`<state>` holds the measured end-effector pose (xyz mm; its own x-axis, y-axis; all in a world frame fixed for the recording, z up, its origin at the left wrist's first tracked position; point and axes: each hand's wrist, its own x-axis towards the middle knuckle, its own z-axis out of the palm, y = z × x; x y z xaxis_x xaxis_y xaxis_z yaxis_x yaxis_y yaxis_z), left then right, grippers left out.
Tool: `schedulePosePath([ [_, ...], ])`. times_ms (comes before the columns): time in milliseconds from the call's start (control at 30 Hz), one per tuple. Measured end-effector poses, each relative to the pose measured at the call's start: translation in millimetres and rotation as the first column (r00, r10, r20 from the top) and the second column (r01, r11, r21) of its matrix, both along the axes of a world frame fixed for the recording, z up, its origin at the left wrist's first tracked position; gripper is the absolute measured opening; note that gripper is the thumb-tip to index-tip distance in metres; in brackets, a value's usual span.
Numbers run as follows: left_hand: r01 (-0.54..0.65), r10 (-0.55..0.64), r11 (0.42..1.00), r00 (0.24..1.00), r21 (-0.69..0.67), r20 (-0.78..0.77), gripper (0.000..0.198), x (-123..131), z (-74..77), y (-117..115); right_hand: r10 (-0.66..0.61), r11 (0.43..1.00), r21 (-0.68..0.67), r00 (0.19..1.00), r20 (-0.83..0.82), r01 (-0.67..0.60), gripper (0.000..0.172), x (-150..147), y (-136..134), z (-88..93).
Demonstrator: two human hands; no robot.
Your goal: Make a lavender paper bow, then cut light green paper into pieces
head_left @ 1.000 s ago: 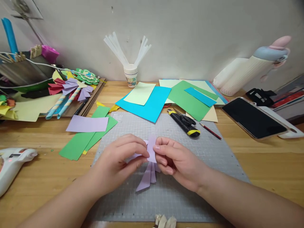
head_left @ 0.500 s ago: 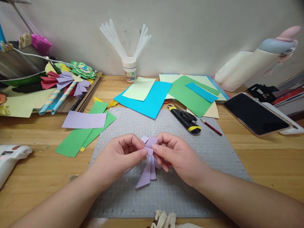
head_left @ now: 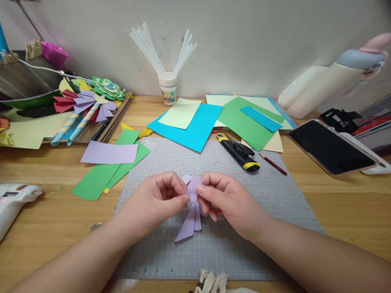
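Observation:
A purple paper bow (head_left: 190, 221) with folded tails hangs between my two hands, just above the grey cutting mat (head_left: 244, 252). My left hand (head_left: 163, 195) pinches its middle from the left, thumb and fingertips together. From the right, my right hand (head_left: 224, 199) grips the same middle, its thumb lying on the front of the paper. Part of the bow is hidden behind my fingers. To the left, a flat purple paper strip (head_left: 109, 153) lies across green paper strips (head_left: 100, 179).
Beyond the mat lie a blue sheet (head_left: 195, 138), a green sheet (head_left: 244, 122), a utility knife (head_left: 240, 154), scissors (head_left: 244, 149) and a pencil (head_left: 273, 163). A phone (head_left: 332, 146) rests at right, a white glue gun (head_left: 18, 199) at left. Paper cups (head_left: 168, 89) hold white sticks.
A small flap at the middle of the bow now lies flatter between my fingertips. Both hands have stayed almost in place; the view has shifted slightly.

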<state>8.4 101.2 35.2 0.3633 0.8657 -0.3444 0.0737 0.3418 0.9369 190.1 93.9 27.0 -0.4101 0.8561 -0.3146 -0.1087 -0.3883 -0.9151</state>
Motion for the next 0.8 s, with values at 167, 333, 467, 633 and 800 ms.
schedulePosePath([
  [167,0.014,-0.014,1.000,1.000,0.005,0.025,0.022,0.2,-1.6,0.3,0.004,1.000,0.004,1.000,0.020,-0.004,0.027,0.2,2.0,-1.0],
  [333,-0.007,-0.001,0.998,0.993,0.061,0.117,0.015,0.6,-0.6,0.3,-0.011,1.000,0.024,0.998,0.062,0.009,0.027,2.0,4.8,0.0],
  [467,0.047,-0.063,0.995,0.979,0.090,0.195,0.007,0.8,2.6,-0.3,-0.070,0.996,0.061,0.997,0.040,0.067,0.028,4.3,7.4,1.8],
  [633,0.078,-0.093,0.993,0.977,0.089,0.190,0.009,0.1,2.6,-1.7,-0.059,0.996,0.069,0.998,0.021,0.058,0.027,6.3,8.9,1.6],
  [800,0.090,-0.099,0.994,0.978,0.056,0.184,0.012,-0.5,0.3,-1.5,-0.030,0.998,0.056,0.999,0.015,0.029,0.028,5.1,6.2,1.8],
])
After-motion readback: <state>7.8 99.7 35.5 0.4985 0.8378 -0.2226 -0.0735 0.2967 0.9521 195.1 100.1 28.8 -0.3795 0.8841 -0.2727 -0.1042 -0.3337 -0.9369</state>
